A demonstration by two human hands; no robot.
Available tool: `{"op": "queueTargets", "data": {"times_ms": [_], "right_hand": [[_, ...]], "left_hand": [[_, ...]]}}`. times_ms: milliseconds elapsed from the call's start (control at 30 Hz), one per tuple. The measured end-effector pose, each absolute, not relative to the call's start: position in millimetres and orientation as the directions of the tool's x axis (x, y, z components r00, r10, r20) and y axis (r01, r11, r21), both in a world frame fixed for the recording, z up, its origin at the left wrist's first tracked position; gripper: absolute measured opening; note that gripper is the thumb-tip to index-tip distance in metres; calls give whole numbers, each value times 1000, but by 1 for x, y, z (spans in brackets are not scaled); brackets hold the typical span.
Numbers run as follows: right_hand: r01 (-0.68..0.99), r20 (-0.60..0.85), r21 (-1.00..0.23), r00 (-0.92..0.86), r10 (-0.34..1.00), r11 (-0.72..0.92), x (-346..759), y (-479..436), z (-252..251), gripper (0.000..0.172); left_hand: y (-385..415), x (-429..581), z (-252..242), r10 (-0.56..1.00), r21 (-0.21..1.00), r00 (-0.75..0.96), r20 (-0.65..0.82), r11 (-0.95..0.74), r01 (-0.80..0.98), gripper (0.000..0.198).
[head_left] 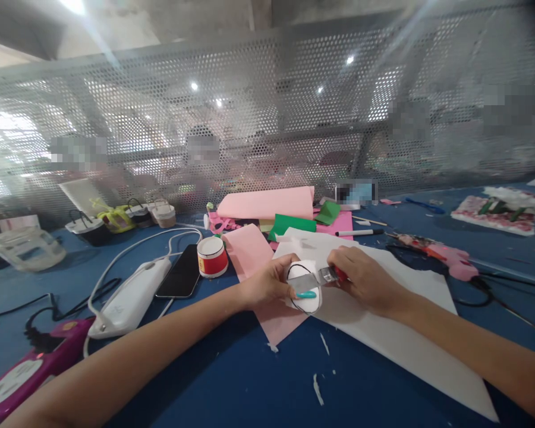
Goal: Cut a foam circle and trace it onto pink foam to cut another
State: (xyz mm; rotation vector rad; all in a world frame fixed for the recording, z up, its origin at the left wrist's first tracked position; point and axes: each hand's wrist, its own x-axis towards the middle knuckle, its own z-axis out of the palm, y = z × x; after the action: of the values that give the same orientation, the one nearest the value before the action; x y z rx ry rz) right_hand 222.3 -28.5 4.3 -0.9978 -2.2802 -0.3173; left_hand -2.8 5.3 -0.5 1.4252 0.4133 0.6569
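Note:
My left hand (pixel 274 280) pinches a small white oval foam piece (pixel 304 300) with a black outline drawn on it, a teal-nailed finger pressing its lower face. My right hand (pixel 361 276) is closed round a red-handled utility knife (pixel 318 278), whose metal blade lies across the oval piece. Both hands work above a large white foam sheet (pixel 410 333) and a pink paper sheet (pixel 254 255) on the blue table.
A red-and-white tape roll (pixel 212 257), a black phone (pixel 181 272) and a white power bank (pixel 134 297) with cables lie left. Pink and green papers (pixel 289 223) are stacked behind. A pink glue gun (pixel 441 254) rests right. A perforated metal screen (pixel 267 119) backs the table.

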Motion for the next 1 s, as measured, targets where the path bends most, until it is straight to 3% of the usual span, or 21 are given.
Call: {"op": "queueTargets", "data": {"times_ms": [167,300,467,600,800,1000], "right_hand": [[720,622,-5,-541,566,694,221,-29,3,10],[715,610,-61,-525,593,697,221,-29,3,10],[706,662,-101,-479,577,701,222,-26,2,10],[710,689,-88,-463,558,699,223,-25,2,8],[718,682,-61,-476,554,693,222,-25,3,7],[740,679,-110,-432,594,664,225,-23,-1,7]], "left_hand": [[1,-1,8,638,994,763,107,-69,-83,33],[0,-2,11,649,993,752,117,-73,-91,34],[1,-1,4,757,970,646,96,74,-231,62],[-1,3,5,760,957,645,80,123,-264,48],[-2,3,7,731,948,678,78,156,-278,55],[-1,0,10,732,916,678,66,224,-332,47]]}}
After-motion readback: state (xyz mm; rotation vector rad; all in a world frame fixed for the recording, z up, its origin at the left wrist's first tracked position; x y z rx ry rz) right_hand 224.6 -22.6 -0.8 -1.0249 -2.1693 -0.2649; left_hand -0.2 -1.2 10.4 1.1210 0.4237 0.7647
